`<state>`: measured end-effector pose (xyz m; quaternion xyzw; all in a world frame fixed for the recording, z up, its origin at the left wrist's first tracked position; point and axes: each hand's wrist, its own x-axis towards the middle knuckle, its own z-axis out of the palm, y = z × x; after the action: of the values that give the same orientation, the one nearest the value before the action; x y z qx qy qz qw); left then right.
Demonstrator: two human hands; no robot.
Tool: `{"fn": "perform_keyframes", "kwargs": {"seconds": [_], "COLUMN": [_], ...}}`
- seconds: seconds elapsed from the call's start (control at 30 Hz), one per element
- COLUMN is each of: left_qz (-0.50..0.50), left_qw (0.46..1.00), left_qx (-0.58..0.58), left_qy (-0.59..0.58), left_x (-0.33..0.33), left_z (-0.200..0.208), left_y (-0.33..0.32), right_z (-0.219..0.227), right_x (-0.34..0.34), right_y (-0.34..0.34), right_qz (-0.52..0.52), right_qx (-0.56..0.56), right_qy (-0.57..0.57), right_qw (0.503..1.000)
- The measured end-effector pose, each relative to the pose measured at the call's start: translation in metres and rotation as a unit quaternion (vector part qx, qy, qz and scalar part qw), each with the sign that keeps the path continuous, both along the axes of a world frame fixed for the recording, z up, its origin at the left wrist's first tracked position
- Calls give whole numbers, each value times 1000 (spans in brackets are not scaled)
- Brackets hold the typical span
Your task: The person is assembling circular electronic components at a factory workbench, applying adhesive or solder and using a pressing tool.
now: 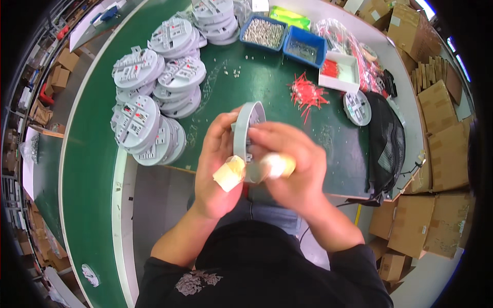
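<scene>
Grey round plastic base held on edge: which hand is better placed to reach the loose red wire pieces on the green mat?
Right, probably. The loose red wire pieces lie right of the grey round plastic base, nearer the right hand. The left hand grips the base's other side, with taped fingers.

Place: assembly workshop | green workbench (287, 97) | stacked grey discs (154, 87) | blue parts bins (285, 38) | cardboard boxes (447, 154)
</scene>
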<state>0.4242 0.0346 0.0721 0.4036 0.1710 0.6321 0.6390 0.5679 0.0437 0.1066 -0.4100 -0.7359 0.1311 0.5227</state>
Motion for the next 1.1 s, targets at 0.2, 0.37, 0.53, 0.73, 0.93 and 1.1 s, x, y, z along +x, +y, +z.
{"fn": "perform_keyframes", "kwargs": {"seconds": [0.2,0.37,0.53,0.73,0.93,1.1], "left_qz": [21,-50,-67,308,505,420], "left_qw": [999,996,986,945,380,246], "left_qx": [-6,-67,-154,-60,-68,-178], "left_qy": [24,31,16,86,772,855], "left_x": [-10,-21,-44,-152,-391,-459], "left_z": [-12,-10,-7,38,-13,-20], "left_y": [-5,-19,-34,-62,-50,-24], "right_z": [12,14,9,3,9,8], "right_x": [29,33,31,72,81,85], "right_y": [14,9,5,19,30,42], "right_qz": [163,229,232,71,12,-36], "right_qx": [-343,-451,-392,-333,-415,-415], "right_qy": [152,204,111,86,19,-42], "right_qw": [912,838,883,936,910,908]}}
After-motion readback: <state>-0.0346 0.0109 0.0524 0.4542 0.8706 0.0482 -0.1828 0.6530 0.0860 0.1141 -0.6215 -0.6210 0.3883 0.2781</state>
